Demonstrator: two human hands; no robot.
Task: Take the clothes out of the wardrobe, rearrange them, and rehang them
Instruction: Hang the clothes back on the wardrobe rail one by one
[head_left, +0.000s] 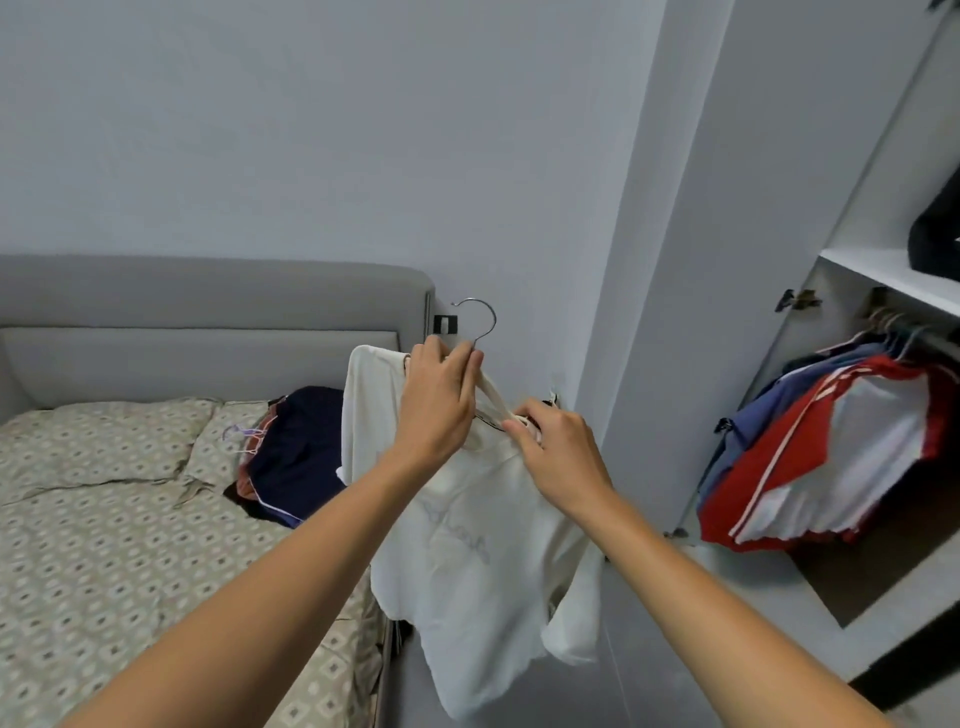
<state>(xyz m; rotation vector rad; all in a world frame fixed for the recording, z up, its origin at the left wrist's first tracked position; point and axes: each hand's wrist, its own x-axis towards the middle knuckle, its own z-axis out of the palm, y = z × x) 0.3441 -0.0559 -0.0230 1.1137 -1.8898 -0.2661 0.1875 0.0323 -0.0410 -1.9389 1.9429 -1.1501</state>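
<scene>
White shirt held up on a hanger, mid-frame, between bed and wardrobe.

Left hand curled around the hanger just below its metal hook; right hand pinching the shirt's collar beside it, fingers bent on the cloth. Shirt draped down toward the lower centre, off the bed. At left, a pile of dark clothes lying on the patterned bed. At right, red, white and blue garments hung in the open wardrobe.
</scene>
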